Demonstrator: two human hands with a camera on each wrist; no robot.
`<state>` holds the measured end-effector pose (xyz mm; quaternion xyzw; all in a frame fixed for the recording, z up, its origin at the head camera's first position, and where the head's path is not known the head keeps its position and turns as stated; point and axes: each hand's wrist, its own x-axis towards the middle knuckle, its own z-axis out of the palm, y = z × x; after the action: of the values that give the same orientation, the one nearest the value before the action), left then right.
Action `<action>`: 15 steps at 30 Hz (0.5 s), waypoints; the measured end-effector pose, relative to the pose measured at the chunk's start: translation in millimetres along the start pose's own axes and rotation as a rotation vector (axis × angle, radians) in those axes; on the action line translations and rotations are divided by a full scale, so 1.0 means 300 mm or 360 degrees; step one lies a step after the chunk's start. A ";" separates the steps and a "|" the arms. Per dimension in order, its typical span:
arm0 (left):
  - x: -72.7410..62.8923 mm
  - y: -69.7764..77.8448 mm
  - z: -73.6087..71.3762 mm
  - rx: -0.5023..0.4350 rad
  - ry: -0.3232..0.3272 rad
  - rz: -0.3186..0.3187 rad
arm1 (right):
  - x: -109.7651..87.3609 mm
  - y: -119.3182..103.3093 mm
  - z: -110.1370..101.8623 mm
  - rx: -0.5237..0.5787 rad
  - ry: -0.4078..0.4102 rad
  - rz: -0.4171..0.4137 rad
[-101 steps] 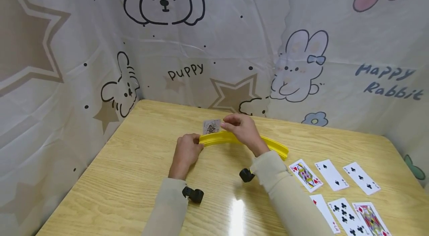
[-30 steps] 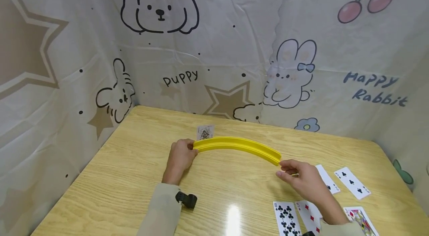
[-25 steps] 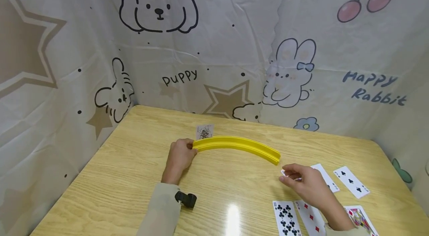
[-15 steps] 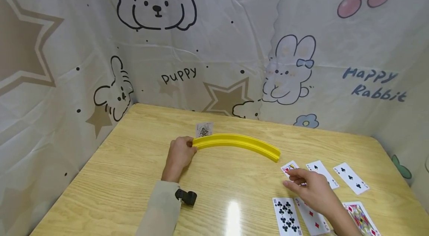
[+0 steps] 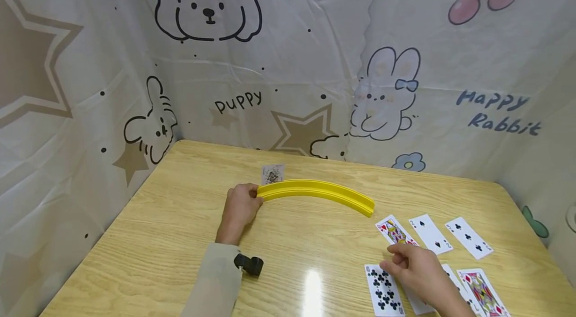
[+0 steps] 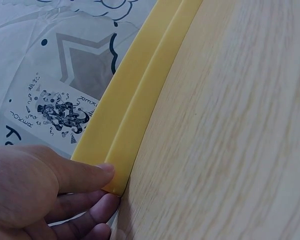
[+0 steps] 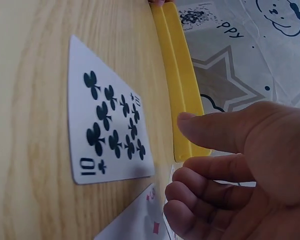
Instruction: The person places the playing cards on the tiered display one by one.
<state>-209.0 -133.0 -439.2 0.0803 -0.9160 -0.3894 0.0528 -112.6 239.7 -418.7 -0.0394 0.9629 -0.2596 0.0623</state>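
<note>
With the clock centring on the rack and 12 lying away from the person, printed fabric (image 5: 279,52) is hanging at 12 and wrapping round to 9 and 3, showing puppy, rabbit and star prints. Wood-grain table (image 5: 171,217) is spreading below it, glare shining at 6. Left arm in beige sleeve (image 5: 215,277) is entering from 7, pointing toward 1. Right hand (image 5: 420,273) is sitting at 4, entering from the lower corner, fingers pointing toward 10. Left hand (image 5: 238,209) is sitting at 8–9.

Yellow rack (image 5: 317,189) is standing on the table, curve bulging to 12. Left hand is pinching its 9 o'clock end, thumb lying on the face, fingers bending round the end. Right hand is holding nothing: fingers curling loosely, thumb standing apart. It's hovering over diamond card (image 7: 136,222); can't tell about contact.

Joker card (image 5: 272,174) is standing upright at the rack, 10 o'clock, lower edge hiding behind it. Face-up at 3–5: hearts face card (image 5: 391,229), spade two (image 5: 431,234), club three (image 5: 469,238), ten of clubs (image 5: 384,291), diamonds face card (image 5: 483,293). Another is hiding partly behind the right hand. Black wrist camera (image 5: 248,264) is riding on the left cuff.
</note>
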 end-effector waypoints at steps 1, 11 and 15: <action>-0.001 -0.001 0.001 0.0000 0.0001 0.0003 | -0.002 0.003 0.003 -0.0011 -0.0011 0.0007; 0.004 -0.005 0.005 -0.0023 0.0020 0.0043 | -0.015 0.018 0.019 -0.0071 -0.0113 0.0030; 0.002 -0.004 0.006 -0.0023 0.0014 0.0021 | -0.018 0.019 0.033 -0.0044 -0.0202 0.0099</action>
<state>-209.8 -132.8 -441.3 0.0757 -0.9134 -0.3954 0.0599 -106.1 240.1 -429.6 -0.0266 0.9613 -0.2412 0.1308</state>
